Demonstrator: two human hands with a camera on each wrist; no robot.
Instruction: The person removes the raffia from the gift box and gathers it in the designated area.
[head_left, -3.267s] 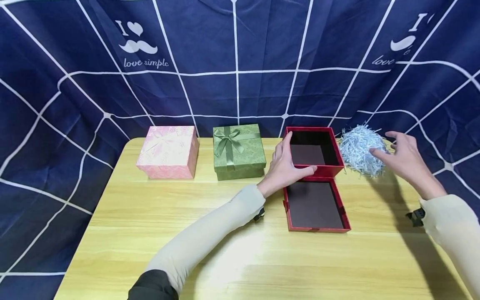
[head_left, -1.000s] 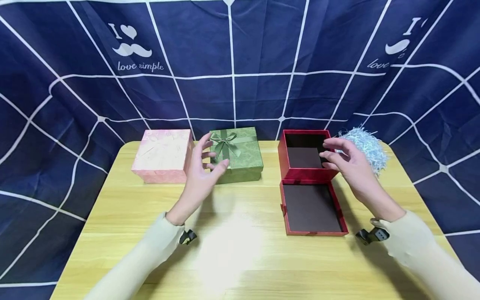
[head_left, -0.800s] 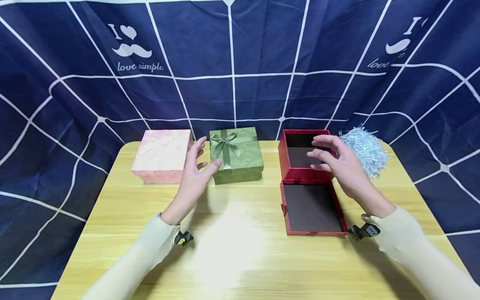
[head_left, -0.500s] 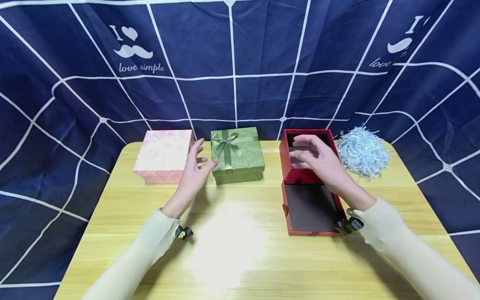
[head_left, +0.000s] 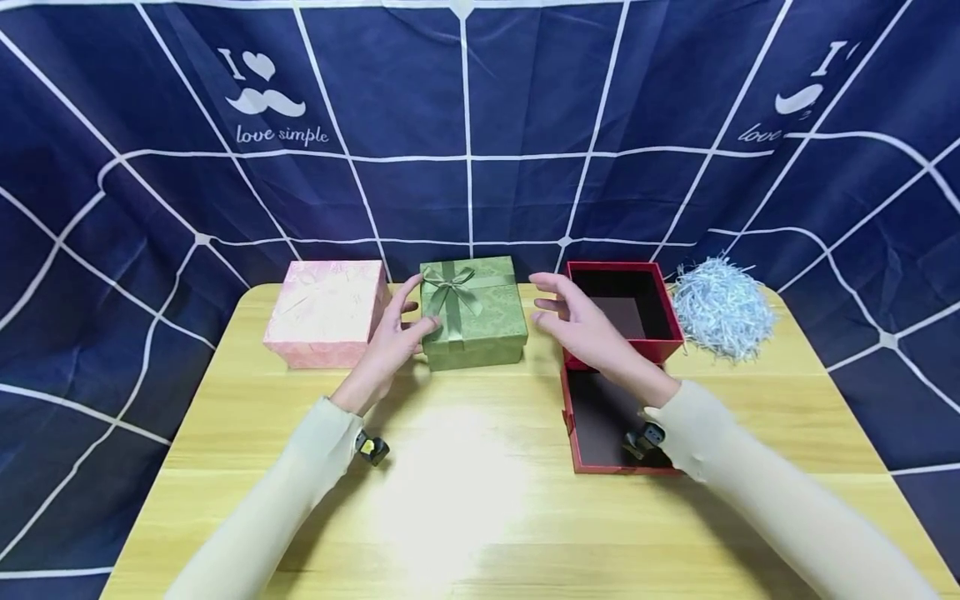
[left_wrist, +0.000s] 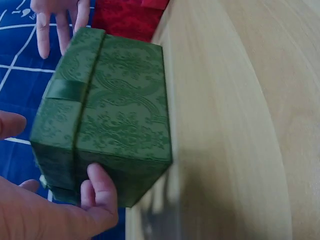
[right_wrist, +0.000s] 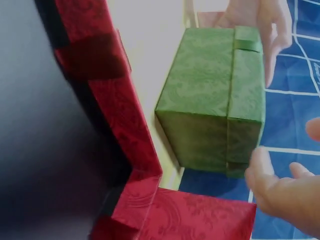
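A lidded green gift box [head_left: 476,312] with a ribbon bow stands at the middle of the table's back. My left hand [head_left: 390,337] is at its left side, thumb near the front left corner; a curled finger [left_wrist: 102,187] appears against the box's side in the left wrist view. My right hand [head_left: 581,325] is held with spread, slightly bent fingers between the green box and the red box, apart from the green one and holding nothing. The red box base [head_left: 663,350] stands uncovered with a dark inside. Its lid [head_left: 573,433] lies inside-up in front, partly hidden by my right arm.
A pink gift box [head_left: 326,308] stands left of my left hand. Right of the red box lies a heap of pale blue shredded paper [head_left: 726,308]. A dark blue checked cloth [head_left: 525,200] hangs behind the wooden table [head_left: 465,517].
My right hand has moved left from the shredded paper, across the red box, toward the green box. My left hand has left the red box and come to the green box's left side.
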